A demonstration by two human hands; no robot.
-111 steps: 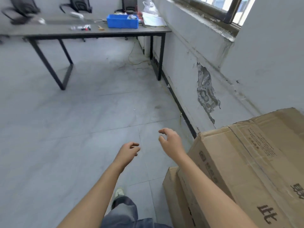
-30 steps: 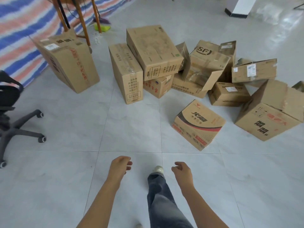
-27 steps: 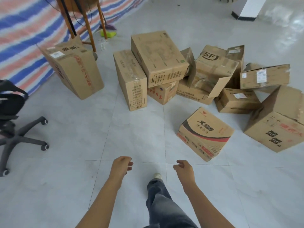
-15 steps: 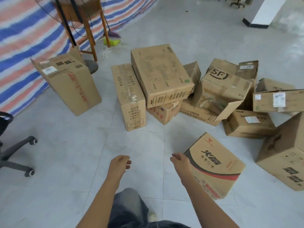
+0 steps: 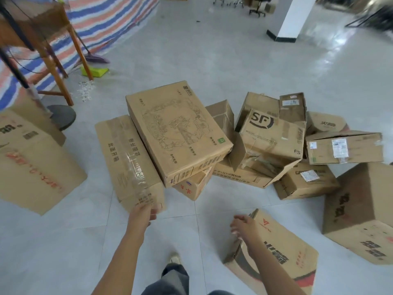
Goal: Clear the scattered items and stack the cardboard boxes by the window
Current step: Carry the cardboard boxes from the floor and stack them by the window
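Note:
Several cardboard boxes lie scattered on the grey tiled floor. A taped narrow box (image 5: pixel 127 158) stands in front of me, and my left hand (image 5: pixel 142 213) reaches its near bottom corner with loosely curled fingers and holds nothing. A large box with a line drawing (image 5: pixel 176 133) leans tilted across the narrow box and a small box (image 5: pixel 191 186). My right hand (image 5: pixel 242 226) hovers with fingers apart over the corner of a red-and-black printed box (image 5: pixel 276 252). An SF box (image 5: pixel 270 135) with a hanging flap sits behind.
More boxes stand at the left (image 5: pixel 32 167) and right (image 5: pixel 361 213). A wooden stool (image 5: pixel 63 67), a fan base (image 5: pixel 61 117), a green dustpan (image 5: pixel 94 72) and a striped tarp (image 5: pixel 106 24) are at the back left. A white pillar (image 5: pixel 291 18) rises at the far right.
I have walked up to the pile, so the boxes are closer and larger. My left hand has reached the narrow box's corner and my right hand is over the printed box.

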